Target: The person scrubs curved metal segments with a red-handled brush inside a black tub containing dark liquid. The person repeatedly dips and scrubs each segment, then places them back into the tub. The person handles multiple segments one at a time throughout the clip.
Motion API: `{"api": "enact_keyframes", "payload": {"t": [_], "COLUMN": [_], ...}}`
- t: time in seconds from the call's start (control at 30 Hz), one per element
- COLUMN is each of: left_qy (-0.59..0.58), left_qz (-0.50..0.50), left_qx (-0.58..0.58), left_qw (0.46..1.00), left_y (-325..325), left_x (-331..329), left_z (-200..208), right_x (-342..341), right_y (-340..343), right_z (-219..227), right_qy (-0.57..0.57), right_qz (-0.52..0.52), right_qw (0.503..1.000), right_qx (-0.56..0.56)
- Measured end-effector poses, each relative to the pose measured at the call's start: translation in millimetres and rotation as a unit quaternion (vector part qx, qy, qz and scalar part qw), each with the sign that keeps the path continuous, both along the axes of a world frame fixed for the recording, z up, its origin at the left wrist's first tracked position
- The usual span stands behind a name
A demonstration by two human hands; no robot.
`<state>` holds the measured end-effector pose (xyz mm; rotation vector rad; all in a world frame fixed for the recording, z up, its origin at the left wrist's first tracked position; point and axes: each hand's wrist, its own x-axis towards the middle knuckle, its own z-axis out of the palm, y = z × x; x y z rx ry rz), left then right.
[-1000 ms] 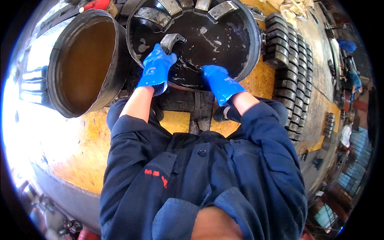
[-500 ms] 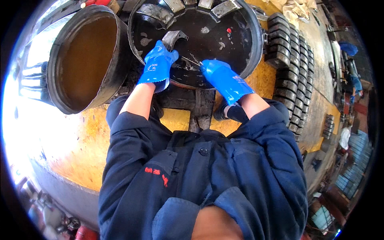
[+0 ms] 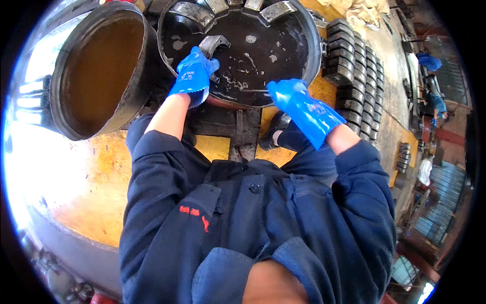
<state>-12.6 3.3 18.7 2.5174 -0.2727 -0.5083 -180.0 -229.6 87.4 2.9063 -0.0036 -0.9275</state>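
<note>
My left hand (image 3: 195, 71), in a blue rubber glove, grips a curved, half-ring metal part (image 3: 215, 44) over the near left side of a wide round metal tub (image 3: 315, 50). My right hand (image 3: 296, 96), gloved the same way, is closed round a thin metal rod-like tool (image 3: 254, 90). Its tip points left toward the part, apart from it. The tool's handle is hidden in the glove. Dark, wet-looking matter with pale scraps (image 3: 235, 82) lies in the tub below my hands.
Several similar curved metal parts (image 3: 192, 13) rest along the tub's far rim. To the left stands a large round vessel (image 3: 144, 55) of brown liquid (image 3: 101, 76). Rows of stacked dark metal parts (image 3: 340, 55) stand at the right, with pale cloth (image 3: 365, 12) beyond them.
My right hand has drawn back to the right with the tool, away from the curved part. My left hand keeps its grip on the part. The whole view has shifted slightly.
</note>
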Motion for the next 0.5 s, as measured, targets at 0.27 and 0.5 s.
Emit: {"api": "enact_keyframes", "payload": {"t": [0.27, 0.5], "left_qy": [-0.057, -0.018], "left_qz": [-0.062, -0.066], "left_qx": [-0.052, -0.069], "left_qw": [0.995, 0.995], "left_y": [5.1, 10.6], "left_x": [-11.7, -11.7], "left_z": [19.7, 16.2], "right_x": [-57.5, -41.3], "right_y": [-20.4, -46.6], "right_z": [-14.9, 23.4], "right_qy": [-0.079, -0.117], "right_qz": [0.146, 0.171], "right_qw": [0.983, 0.975], "right_qx": [-0.077, 0.083]}}
